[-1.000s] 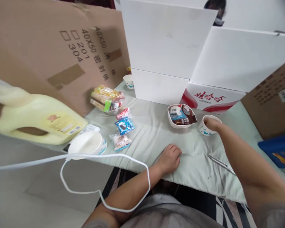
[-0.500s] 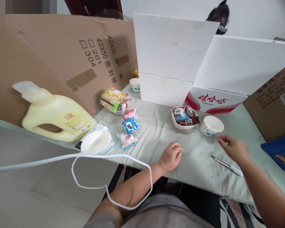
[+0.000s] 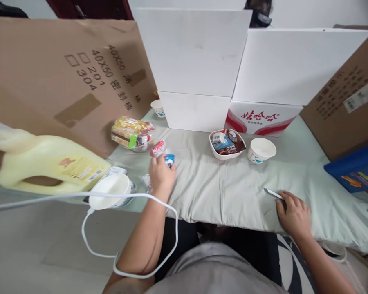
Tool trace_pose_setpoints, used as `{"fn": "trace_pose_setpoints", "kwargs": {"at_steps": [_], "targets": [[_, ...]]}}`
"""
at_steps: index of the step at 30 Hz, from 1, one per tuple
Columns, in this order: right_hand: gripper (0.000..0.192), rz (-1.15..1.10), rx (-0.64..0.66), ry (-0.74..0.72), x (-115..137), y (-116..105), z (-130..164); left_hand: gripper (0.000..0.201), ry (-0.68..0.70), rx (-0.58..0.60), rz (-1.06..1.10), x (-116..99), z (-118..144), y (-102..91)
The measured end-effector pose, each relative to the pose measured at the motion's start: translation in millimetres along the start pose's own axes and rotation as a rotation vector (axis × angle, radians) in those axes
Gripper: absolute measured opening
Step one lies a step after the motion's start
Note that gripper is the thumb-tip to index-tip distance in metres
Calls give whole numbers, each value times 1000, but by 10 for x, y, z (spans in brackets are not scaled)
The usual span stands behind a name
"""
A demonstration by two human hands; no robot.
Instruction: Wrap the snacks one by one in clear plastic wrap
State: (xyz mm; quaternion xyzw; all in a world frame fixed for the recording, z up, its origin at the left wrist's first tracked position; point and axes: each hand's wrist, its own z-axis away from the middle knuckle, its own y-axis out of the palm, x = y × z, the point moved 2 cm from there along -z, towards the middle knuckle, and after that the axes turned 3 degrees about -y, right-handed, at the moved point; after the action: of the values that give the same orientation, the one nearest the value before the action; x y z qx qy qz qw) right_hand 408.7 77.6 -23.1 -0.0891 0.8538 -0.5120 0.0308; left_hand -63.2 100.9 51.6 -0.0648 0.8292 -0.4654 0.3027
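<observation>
Left hand: the left hand [image 3: 161, 173] lies palm down over the small snack packets at the left of the table [image 3: 233, 192]; its fingers are curled onto the blue packet [image 3: 169, 159], but I cannot tell whether the grip has closed on it.
Blue packet: only its far end shows past the fingertips, just beside the red packet [image 3: 158, 148], which lies free and just beyond the hand.
Clear packet: a clear wrapped snack [image 3: 146, 181] peeks out on the near left of the same hand, touching or almost touching it.
Right hand: the right hand [image 3: 292, 214] rests flat near the front edge of the table, well apart from the left one, fingers together and pressing down on the near end of a thin metal tool [image 3: 272, 193]; nothing is lifted.
Metal tool: it lies flat on the pale green cloth, its free end pointing away from the fingertips toward the middle of the table.
Paper cup: a white paper cup [image 3: 261, 149] stands upright beyond the right hand, just beside a white dish of packets [image 3: 227, 143].
Left side: a white bowl [image 3: 110, 191] and a yellow jug [image 3: 49, 165] on its side sit near the left hand; a white cable [image 3: 88, 197] crosses in front of the bowl.
Back: a bag of snacks [image 3: 131, 134] lies before the cardboard sheet [image 3: 64, 69].
</observation>
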Motion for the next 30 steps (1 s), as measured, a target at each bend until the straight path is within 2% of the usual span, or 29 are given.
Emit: {"fn": "trace_pose_setpoints", "kwargs": {"at_steps": [2,5,7,8,11,14,18,20,21,23,27,28,30], "targets": [[31,-1,7,-3,11,-16,-5,37,361,-32,222,-363,367,119],[29,-1,18,10,18,-30,7,23,884,53,449,-845,960,303],[27,-17,16,9,3,-27,17,22,1054,165,500,-1010,1248,419],[26,-31,11,8,-9,-25,21,23,1091,221,521,-1043,1342,469],[23,-80,-13,16,-13,-47,17,25,1047,331,603,-1001,1434,572],[22,-160,-29,-23,187,-151,-36,27,900,345,687,-909,1373,601],[26,-254,8,-312,730,-330,-200,18,815,381,745,-890,1328,585],[31,-261,48,-435,875,-340,-299,17,822,413,720,-908,1334,583],[32,-259,60,-450,872,-314,-346,19,828,423,700,-917,1338,584],[28,-232,74,-380,728,-220,-422,17,837,429,663,-930,1342,590],[24,-125,90,-104,336,-59,-456,14,834,412,652,-945,1326,593],[23,-124,71,-60,315,-58,-446,13,837,417,655,-948,1322,593],[23,-214,30,-60,420,-94,-422,13,845,428,649,-949,1320,592]]}}
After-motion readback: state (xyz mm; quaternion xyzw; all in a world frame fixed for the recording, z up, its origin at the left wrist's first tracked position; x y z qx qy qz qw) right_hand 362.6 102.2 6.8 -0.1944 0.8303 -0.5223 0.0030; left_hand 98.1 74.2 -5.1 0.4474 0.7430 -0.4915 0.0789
